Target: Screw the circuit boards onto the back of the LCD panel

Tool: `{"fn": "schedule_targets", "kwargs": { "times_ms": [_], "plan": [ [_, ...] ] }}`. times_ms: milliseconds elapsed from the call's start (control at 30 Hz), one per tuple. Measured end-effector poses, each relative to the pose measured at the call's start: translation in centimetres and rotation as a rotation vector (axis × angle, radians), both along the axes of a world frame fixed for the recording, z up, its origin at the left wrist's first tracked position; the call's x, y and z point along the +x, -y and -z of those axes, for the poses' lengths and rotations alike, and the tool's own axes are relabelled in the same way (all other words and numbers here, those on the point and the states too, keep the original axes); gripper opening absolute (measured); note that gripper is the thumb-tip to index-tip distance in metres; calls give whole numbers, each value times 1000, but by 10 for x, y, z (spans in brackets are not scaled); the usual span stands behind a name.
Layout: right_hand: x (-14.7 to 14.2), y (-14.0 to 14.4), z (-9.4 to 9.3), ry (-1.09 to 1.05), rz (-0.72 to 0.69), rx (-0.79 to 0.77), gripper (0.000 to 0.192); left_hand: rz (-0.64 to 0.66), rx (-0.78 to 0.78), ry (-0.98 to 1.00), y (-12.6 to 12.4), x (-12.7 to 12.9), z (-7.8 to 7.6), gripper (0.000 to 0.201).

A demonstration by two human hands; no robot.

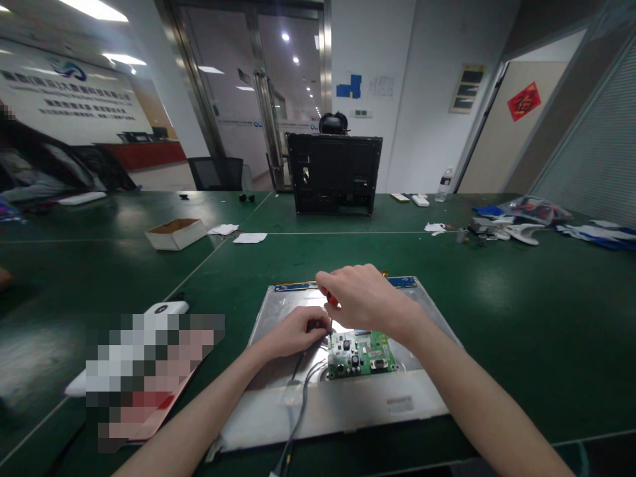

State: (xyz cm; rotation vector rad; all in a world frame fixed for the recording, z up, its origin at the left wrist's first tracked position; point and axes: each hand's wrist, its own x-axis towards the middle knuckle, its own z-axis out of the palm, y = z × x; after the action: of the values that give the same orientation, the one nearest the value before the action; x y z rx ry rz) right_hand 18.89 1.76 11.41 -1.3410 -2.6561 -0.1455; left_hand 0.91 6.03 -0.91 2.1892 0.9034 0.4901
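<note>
Our right hand grips the screwdriver; left hand, fingers pinched, steadies it at the circuit board's nine o'clock. A slip could gouge it.

The panel is bare metal, dull silver with a soft sheen. On it sits a glossy green circuit board. The screwdriver shows a shiny red plastic handle. The worktop is a smooth dark-green mat that reflects the ceiling lights. The box looks like matt cardboard.
</note>
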Motion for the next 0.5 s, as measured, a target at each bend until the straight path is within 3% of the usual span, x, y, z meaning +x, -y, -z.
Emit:
{"fn": "schedule_targets", "kwargs": {
  "times_ms": [367, 500],
  "plan": [
    [-2, 0, -1, 22, 71, 15, 29, -11, -34, 12, 2, 2, -3, 13],
    [-2, 0, 0, 23, 51, 24, 18, -16, -23, -8, 1, 2, -2, 12]
  ]
}}
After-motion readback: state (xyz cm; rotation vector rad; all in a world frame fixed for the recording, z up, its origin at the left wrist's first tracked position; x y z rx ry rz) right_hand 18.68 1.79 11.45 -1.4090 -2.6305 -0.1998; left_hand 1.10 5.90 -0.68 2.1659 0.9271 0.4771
